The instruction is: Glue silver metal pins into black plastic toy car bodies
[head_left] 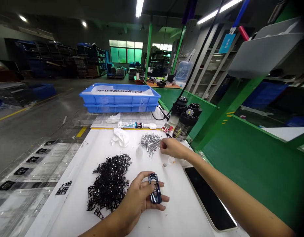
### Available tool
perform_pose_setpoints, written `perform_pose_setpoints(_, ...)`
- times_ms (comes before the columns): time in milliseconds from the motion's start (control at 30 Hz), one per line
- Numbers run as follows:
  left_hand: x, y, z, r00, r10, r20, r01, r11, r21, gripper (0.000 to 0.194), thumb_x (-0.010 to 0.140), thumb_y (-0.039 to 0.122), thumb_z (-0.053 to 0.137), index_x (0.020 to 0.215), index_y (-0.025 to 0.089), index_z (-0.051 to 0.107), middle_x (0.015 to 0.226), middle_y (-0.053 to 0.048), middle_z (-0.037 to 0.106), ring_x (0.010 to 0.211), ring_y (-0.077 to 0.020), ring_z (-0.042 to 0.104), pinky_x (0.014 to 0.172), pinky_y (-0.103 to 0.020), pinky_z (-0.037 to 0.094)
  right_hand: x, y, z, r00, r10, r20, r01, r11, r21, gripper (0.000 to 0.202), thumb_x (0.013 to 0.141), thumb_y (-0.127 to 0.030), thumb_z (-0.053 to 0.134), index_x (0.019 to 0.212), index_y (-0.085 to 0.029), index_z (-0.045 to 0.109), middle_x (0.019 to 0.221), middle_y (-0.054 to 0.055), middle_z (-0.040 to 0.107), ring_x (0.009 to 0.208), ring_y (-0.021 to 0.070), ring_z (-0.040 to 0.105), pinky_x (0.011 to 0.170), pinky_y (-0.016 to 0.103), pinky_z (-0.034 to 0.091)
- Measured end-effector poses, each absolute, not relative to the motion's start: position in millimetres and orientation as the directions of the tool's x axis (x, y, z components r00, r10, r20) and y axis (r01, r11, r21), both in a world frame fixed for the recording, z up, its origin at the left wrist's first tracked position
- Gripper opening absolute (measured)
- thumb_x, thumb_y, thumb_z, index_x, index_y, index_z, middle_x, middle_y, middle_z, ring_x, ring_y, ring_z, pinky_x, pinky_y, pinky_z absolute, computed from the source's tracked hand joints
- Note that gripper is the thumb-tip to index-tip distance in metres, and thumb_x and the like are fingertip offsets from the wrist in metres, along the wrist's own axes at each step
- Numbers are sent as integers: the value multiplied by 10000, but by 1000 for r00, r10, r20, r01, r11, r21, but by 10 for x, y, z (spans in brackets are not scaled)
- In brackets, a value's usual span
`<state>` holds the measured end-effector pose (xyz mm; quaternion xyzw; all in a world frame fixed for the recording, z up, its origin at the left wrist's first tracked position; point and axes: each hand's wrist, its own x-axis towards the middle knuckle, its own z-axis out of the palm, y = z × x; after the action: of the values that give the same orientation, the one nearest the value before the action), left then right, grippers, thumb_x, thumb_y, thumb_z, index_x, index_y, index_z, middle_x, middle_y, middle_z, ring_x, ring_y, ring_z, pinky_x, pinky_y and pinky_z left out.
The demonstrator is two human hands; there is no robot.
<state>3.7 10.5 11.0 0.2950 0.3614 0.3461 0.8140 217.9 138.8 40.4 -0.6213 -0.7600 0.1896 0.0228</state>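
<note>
In my left hand [142, 196] lies a dark blue, glossy toy car body [155, 189], gripped between thumb and fingers above the white worktop [176, 210]. The thumb covers part of its opening. My right hand [169, 146] is at the right edge of a pile of small silvery metal pieces [150, 142], its fingers pinched together; whatever they hold is hidden. Left of my left hand is a large heap of black plastic frame-like parts [109, 182].
Crumpled white tissue [119, 137] and a glue tube [130, 125] lie toward the back. Stacked blue trays [121, 100] stand behind. Dark bottles [187, 120] are at the back right, a tablet-like device [209, 197] beneath my right forearm. A green partition [252, 164] borders the right side.
</note>
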Motion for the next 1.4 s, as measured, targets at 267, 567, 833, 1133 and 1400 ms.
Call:
perform_pose_setpoints(267, 9, 19, 37, 388, 874, -294, -367, 439, 820, 489, 936, 451, 579, 1360, 229, 480, 1326, -184, 550, 770, -253, 760, 562, -330, 595, 2082, 636, 888, -267, 951, 158, 812, 310, -495, 137, 957, -271, 553, 866, -176, 592, 835, 13, 653, 744, 118, 621, 703, 249, 522)
perform_pose_setpoints(567, -98, 48, 62, 261, 925, -275, -489, 373, 789, 232, 943, 420, 590, 964, 201, 664, 1000, -33, 605, 745, -175, 689, 531, -294, 598, 1564, 115, 265, -429, 800, 419, 568, 600, -563, 231, 930, -63, 522, 1086, -227, 563, 1051, 40, 615, 922, 133, 618, 793, 248, 518)
perform_pose_setpoints(833, -116, 48, 53, 293, 908, -299, -460, 407, 789, 164, 942, 350, 611, 916, 200, 673, 878, -12, 611, 774, -181, 680, 546, -287, 599, 1498, 87, 189, -212, 968, 135, 365, 207, -908, 68, 959, -266, 608, 1020, -245, 631, 845, -8, 690, 692, 107, 672, 612, 179, 572)
perform_pose_setpoints(1133, -87, 27, 41, 283, 896, -342, -414, 436, 799, 444, 952, 385, 584, 1362, 275, 455, 1025, -64, 631, 778, -239, 734, 531, -318, 594, 1481, 66, 177, 27, 999, 22, 129, 18, -992, 102, 873, -339, 723, 902, -249, 683, 946, 5, 673, 865, 114, 646, 789, 166, 546)
perform_pose_setpoints(1400, -64, -4, 67, 294, 884, -362, -328, 449, 831, 269, 984, 346, 516, 1191, 181, 470, 973, -74, 686, 715, -175, 715, 553, -264, 575, 1377, 50, 92, 28, 995, -97, 79, -99, -992, 176, 865, -368, 726, 850, -218, 635, 913, 30, 625, 780, 136, 633, 529, 178, 500)
